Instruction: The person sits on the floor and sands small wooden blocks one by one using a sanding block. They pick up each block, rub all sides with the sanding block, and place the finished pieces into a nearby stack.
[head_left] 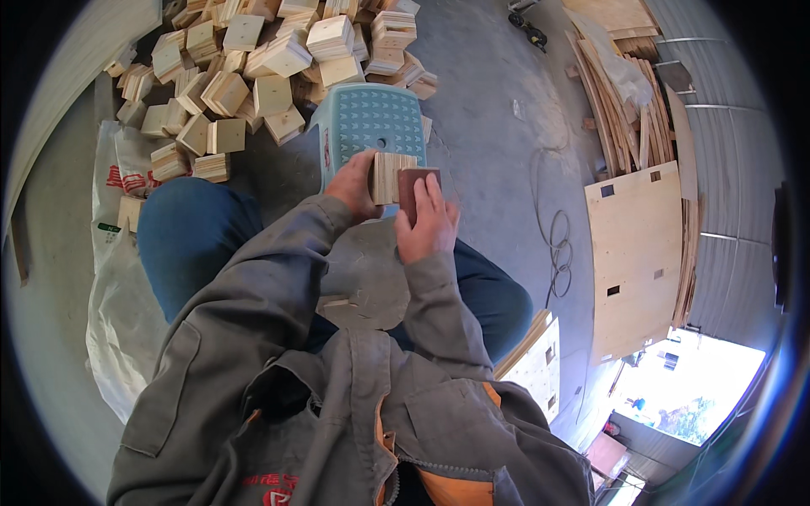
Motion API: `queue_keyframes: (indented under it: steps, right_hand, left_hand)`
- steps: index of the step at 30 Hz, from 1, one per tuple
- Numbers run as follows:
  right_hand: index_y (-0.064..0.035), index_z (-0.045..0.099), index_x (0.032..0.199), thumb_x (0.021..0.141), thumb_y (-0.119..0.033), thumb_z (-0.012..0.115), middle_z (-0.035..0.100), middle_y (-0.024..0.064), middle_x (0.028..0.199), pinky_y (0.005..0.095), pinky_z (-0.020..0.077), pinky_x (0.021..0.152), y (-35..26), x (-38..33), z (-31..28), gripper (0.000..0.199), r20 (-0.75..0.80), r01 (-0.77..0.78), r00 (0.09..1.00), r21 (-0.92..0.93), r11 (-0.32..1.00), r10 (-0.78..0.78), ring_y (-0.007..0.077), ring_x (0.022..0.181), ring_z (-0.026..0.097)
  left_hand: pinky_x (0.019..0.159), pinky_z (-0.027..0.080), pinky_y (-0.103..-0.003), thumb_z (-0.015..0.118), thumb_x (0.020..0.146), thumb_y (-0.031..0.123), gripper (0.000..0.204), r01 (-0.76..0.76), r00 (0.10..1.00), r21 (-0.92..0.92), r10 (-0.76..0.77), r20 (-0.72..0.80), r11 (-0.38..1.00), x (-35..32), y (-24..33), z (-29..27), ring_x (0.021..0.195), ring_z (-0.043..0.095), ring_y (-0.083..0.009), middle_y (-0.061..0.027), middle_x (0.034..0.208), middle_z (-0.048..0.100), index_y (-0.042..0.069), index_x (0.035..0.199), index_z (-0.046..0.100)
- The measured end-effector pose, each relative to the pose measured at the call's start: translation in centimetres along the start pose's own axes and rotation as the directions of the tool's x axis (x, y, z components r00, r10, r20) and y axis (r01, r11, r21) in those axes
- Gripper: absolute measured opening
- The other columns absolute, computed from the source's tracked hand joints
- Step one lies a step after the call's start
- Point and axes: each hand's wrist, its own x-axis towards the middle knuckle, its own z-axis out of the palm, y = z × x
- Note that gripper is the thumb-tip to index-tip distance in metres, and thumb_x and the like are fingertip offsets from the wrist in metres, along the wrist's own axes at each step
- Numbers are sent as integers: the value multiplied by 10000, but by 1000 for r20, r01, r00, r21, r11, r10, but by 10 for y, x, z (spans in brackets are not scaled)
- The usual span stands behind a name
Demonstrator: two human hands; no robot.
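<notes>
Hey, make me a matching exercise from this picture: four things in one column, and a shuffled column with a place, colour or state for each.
Things
1. Layered wooden block
2. Stool
3. Brown block
4. Large plywood panel

Descriptions
A. Pale blue-green, with a patterned top
B. Held in the right hand
C. At the picture's right, with cut-out holes
D. Gripped by the left hand

Pairs: 1-D, 2-A, 3-B, 4-C
</notes>
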Motion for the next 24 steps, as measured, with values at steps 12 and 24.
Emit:
queue_keyframes:
  steps: [12, 24]
  right_hand:
    - [-141, 600, 1488, 841, -237, 762, 494, 37, 1624, 507, 455, 1099, 6, 17, 2, 674, -45, 3, 999, 17, 1000, -2, 385, 1264, 535]
    - [-122, 588, 1491, 867, -248, 721, 491, 76, 1625, 496, 436, 1139, 29, 96, 33, 650, -88, -6, 996, -4, 1000, 5, 374, 1296, 538]
  left_hand:
    - [1098, 495, -459, 873, 677, 136, 860, -6, 1000, -1, 6, -21, 1000, 0, 1, -1, 1291, 571, -439, -233, 1375, 577, 89, 1437, 474]
    - [1086, 496, -454, 919, 640, 143, 939, -16, 999, 6, 16, -37, 1000, -3, 14, -4, 1279, 577, -410, -212, 1362, 577, 83, 1454, 455]
